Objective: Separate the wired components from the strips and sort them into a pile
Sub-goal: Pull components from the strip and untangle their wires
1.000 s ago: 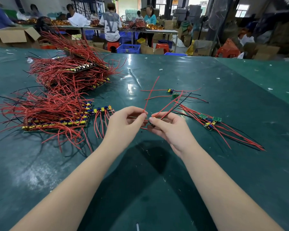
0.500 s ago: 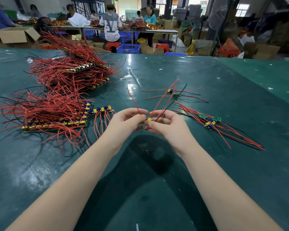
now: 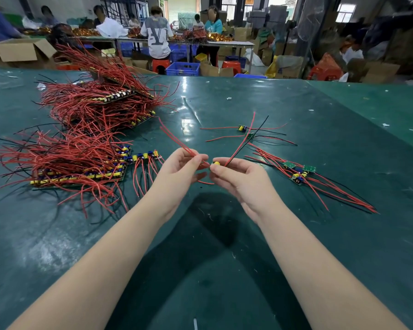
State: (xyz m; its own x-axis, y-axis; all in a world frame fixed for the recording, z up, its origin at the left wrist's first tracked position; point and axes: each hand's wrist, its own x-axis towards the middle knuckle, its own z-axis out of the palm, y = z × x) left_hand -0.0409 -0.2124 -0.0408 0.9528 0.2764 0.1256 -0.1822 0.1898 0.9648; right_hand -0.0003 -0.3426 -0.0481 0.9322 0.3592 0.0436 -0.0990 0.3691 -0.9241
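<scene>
Pinching at frame centre, our left hand (image 3: pixel 179 167) grips two red wires while our right hand (image 3: pixel 239 175) nips the small yellow-capped wired component (image 3: pixel 216 163) between them, above the dark green table mat (image 3: pixel 200 270). We judge a hard tug could tear a wire from its solder joint, or the part could slip and drop. Right of centre lies the sorted pile of small green boards with red and black leads (image 3: pixel 298 171), about five pieces. At left we count two heaps of unseparated strips (image 3: pixel 81 163), the farther (image 3: pixel 100 103) upper left.
</scene>
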